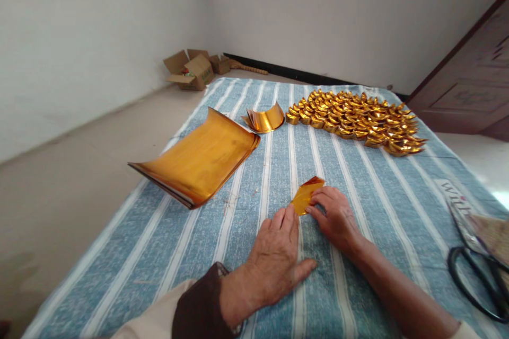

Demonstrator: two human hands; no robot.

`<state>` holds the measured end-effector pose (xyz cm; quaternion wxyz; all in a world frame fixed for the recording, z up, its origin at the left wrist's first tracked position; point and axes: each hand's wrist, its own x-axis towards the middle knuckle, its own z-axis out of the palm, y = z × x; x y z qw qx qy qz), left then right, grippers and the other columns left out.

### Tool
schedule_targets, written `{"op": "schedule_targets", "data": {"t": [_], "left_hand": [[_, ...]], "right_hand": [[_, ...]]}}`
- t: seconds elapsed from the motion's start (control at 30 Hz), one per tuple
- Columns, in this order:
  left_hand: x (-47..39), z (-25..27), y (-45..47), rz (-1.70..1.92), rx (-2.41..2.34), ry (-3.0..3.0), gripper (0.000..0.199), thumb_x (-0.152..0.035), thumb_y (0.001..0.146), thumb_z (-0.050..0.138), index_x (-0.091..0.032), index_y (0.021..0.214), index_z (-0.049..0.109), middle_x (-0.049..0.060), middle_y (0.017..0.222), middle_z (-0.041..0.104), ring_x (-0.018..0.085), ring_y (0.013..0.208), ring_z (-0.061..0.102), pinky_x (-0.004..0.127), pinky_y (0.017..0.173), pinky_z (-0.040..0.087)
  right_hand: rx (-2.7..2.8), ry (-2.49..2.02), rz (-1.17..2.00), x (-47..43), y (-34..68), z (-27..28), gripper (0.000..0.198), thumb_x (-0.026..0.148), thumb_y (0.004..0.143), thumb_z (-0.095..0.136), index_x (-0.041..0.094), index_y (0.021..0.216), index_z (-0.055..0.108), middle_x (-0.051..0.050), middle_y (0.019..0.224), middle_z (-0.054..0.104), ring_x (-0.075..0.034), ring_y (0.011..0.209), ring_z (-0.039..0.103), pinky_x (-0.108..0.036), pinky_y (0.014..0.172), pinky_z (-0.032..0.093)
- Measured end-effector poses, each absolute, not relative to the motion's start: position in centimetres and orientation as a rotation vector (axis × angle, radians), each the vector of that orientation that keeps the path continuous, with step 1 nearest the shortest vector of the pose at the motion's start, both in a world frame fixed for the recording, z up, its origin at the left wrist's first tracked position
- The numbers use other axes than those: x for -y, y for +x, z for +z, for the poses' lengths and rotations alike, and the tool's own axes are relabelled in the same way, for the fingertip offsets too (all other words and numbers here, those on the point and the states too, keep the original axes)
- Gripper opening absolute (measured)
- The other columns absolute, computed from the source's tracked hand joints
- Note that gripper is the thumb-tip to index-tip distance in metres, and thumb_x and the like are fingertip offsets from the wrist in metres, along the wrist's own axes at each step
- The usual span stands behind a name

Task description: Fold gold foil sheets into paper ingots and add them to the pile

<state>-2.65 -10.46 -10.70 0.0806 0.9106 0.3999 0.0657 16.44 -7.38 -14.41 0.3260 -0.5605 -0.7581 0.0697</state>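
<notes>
A small folded piece of gold foil paper (pixel 304 196) lies on the striped cloth in front of me. My right hand (pixel 334 214) pinches its right side between thumb and fingers. With fingers stretched flat and thumb spread away, my left hand (pixel 274 257) rests on the cloth, its fingertips at the paper's lower left edge. Farther left is a stack of large gold foil sheets (pixel 202 156) with curled-up edges. Behind it stands a smaller curved stack of gold foil strips (pixel 266 118). Many folded gold foil ingots (pixel 353 116) sit in rows at the far right.
A blue and white striped cloth (pixel 191 254) covers the table. Black-handled scissors (pixel 473 270) lie at the right edge, by a piece printed with letters (pixel 453 190). Open cardboard boxes (pixel 193 71) stand on the floor by the wall, and a brown door (pixel 473 74) is at right.
</notes>
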Motion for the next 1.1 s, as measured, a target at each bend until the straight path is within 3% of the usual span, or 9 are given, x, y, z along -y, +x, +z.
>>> {"op": "schedule_targets", "data": {"t": [0.2,0.37,0.63,0.93,1.1], "left_hand": [[10.5,-11.0,-2.7,0.235,-1.207,2.734,0.072,-0.058,0.083,0.053,-0.006,0.132,0.045,0.023,0.139,0.046,0.036,0.126,0.043,0.051,0.098,0.041],[10.4,-10.9,-2.6,0.270,-1.204,2.726,0.071,-0.057,0.082,0.053,-0.007,0.132,0.044,0.023,0.136,0.048,0.035,0.123,0.045,0.052,0.097,0.042],[10.5,-10.7,-2.5,0.235,-1.228,2.742,0.073,-0.056,0.080,0.059,-0.005,0.131,0.045,0.022,0.137,0.049,0.035,0.123,0.045,0.050,0.097,0.042],[10.5,-9.9,-2.5,0.142,-1.245,2.735,0.074,-0.054,0.081,0.060,-0.004,0.134,0.044,0.022,0.142,0.044,0.035,0.127,0.042,0.050,0.100,0.040],[10.5,-10.1,-3.0,0.108,-1.253,2.697,0.069,-0.058,0.085,0.052,-0.012,0.135,0.044,0.019,0.145,0.043,0.034,0.129,0.042,0.051,0.100,0.039]], "right_hand": [[1.871,-1.379,0.258,7.3,16.3,-14.3,0.011,0.021,0.086,0.055,0.020,0.080,0.063,-0.006,0.087,0.065,-0.021,0.086,0.059,-0.037,0.078,0.046],[1.849,-1.501,0.100,7.7,14.9,-14.3,0.014,0.033,0.083,0.063,0.019,0.080,0.060,-0.005,0.082,0.061,-0.022,0.082,0.055,-0.038,0.077,0.043],[1.876,-1.641,0.045,7.9,14.1,-14.2,0.016,0.035,0.082,0.064,0.020,0.080,0.059,-0.005,0.084,0.060,-0.023,0.082,0.053,-0.038,0.076,0.040],[1.803,-1.511,0.217,7.4,15.2,-14.7,0.011,0.026,0.079,0.066,0.020,0.076,0.056,-0.005,0.085,0.061,-0.022,0.084,0.055,-0.038,0.078,0.043],[1.763,-1.501,0.317,7.2,15.7,-14.7,0.011,0.020,0.076,0.066,0.020,0.074,0.056,-0.005,0.086,0.062,-0.023,0.087,0.057,-0.039,0.082,0.044]]}}
